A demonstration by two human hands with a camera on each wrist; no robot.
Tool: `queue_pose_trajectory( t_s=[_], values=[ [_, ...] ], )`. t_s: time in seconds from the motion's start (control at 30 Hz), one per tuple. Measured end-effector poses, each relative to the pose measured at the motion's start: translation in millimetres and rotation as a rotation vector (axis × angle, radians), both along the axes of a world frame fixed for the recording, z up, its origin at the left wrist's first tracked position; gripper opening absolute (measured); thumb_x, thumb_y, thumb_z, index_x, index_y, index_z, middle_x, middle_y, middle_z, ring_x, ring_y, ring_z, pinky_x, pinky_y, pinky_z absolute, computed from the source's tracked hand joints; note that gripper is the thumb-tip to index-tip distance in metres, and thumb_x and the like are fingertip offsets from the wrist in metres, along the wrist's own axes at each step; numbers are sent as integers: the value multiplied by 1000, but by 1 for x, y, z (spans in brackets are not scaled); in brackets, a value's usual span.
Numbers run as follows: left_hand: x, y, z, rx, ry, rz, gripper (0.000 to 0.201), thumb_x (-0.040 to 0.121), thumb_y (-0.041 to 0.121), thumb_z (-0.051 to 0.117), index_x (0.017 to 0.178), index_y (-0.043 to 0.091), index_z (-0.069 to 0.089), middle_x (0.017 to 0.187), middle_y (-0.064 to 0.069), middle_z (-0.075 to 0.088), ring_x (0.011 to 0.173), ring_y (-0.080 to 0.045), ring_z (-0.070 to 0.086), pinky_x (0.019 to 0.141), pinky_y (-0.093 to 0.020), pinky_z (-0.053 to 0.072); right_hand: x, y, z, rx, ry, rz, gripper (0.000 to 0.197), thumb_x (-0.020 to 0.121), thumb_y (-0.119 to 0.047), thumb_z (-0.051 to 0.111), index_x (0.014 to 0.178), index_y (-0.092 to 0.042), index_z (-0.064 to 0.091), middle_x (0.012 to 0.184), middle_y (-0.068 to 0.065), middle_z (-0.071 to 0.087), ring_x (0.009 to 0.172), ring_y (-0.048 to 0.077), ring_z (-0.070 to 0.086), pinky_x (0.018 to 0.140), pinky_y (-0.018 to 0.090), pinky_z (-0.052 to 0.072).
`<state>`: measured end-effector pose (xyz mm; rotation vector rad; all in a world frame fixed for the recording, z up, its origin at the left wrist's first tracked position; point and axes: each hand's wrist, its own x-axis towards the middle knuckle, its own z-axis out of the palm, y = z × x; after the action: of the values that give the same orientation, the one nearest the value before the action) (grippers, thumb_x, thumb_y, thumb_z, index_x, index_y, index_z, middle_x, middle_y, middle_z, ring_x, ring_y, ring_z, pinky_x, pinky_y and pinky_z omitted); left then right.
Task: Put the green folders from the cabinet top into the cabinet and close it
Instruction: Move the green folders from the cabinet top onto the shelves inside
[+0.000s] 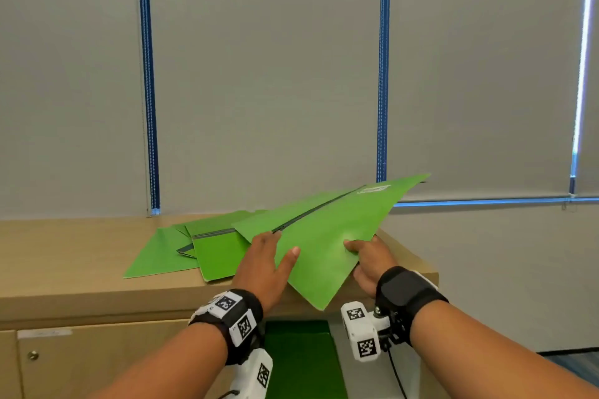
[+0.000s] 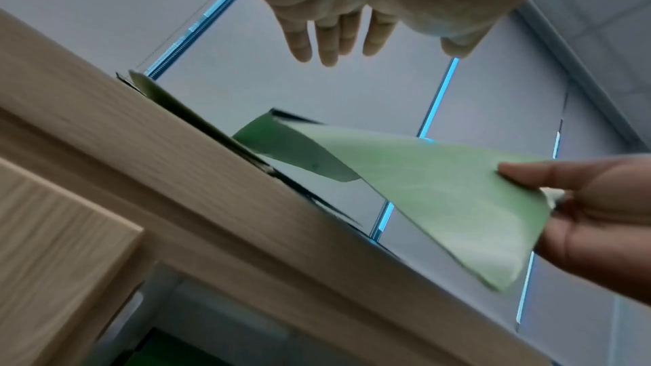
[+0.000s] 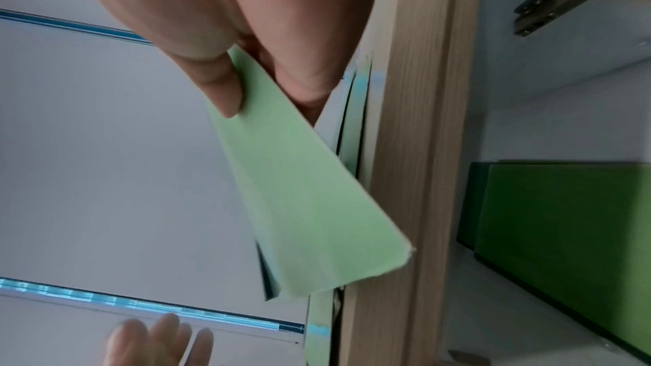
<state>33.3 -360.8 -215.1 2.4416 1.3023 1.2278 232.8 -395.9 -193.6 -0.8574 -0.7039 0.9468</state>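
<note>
On top of the wooden cabinet the right hand is grasping one green folder: the thumb lies on the upper face and the other fingers curl under its near right edge, and the right wrist view shows the same pinch. This folder is lifted and tilted, its far corner high in front of the window blind and its near corner hanging past the front edge of the surface. The left hand has a released grip, with straight fingers near the folder's left side (from the left wrist view the fingers seem apart from it, so touching cannot be confirmed).

More green folders lie flat and overlapping on the surface, just beside the lifted one. Below, inside the open cabinet, some green folders stand already.

What could go wrong, probably: the folder is thin and is held at one edge only, so it may bend or slip down. It seems to be two layers with a dark gap, so it could fall open. Its far part may also drag the neighbouring folders toward the edge.
</note>
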Motion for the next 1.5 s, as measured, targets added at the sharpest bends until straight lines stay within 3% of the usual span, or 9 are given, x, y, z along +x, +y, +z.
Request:
queue_pose_trajectory(
  t_s=[0.17,0.33,0.47,0.67,0.8,0.93,1.13,1.33,1.5],
  values=[
    [-17,6,28,59,-178,69,73,94,54,39,151,13,17,159,-6,13,147,-17,13,118,-29,13,-2,-9,20,105,-16,57,43,88,10,44,128,-1,55,125,18,64,116,40,59,99,56,46],
    [-22,6,51,191,-252,176,80,93,58,36,153,14,7,161,-3,3,148,-16,5,121,-39,9,-11,-17,39,139,-79,21,31,81,9,46,105,-4,60,99,17,69,83,32,65,77,46,55],
    [-24,1,69,197,-432,209,70,97,47,36,152,12,10,159,-8,17,146,-22,16,119,-42,10,-16,-23,49,183,-137,7,30,80,10,44,98,-5,64,94,15,69,82,29,65,69,38,57],
    [-27,0,67,283,-728,61,24,101,21,37,121,8,44,110,-11,52,102,-30,50,91,-42,42,-17,-20,57,266,-165,-98,60,59,-4,58,118,-7,52,109,15,68,87,28,65,70,37,54],
    [-24,-12,60,300,-706,-13,11,102,21,35,107,15,42,90,-7,53,80,-25,49,70,-33,37,-10,-25,59,295,-331,-308,55,65,-12,69,116,-17,50,112,12,63,94,26,66,80,43,56],
    [-19,-12,38,105,-743,11,9,102,23,38,100,15,41,87,-6,54,80,-29,50,68,-32,35,-3,-32,48,252,-435,-327,28,67,-11,60,95,-15,61,89,5,70,78,24,65,75,39,54],
    [-17,-16,-45,-217,-709,91,20,98,19,42,115,10,38,110,-11,52,99,-29,50,88,-38,40,8,-33,-25,-30,-591,-215,25,59,-18,57,82,-13,64,80,6,65,72,22,57,69,33,47],
    [-11,-21,-120,-355,-652,148,10,95,8,38,104,9,33,91,-12,52,79,-28,49,69,-33,34,18,-21,-127,-226,-623,-161,20,58,-19,57,76,-15,64,77,4,64,71,19,54,68,32,45],
    [3,-5,-185,-435,-550,179,21,95,7,35,115,2,33,86,-14,49,76,-28,47,72,-39,39,32,-7,-201,-361,-576,-116,12,71,-11,58,81,-12,64,80,4,63,72,19,53,68,29,44]
  ],
)
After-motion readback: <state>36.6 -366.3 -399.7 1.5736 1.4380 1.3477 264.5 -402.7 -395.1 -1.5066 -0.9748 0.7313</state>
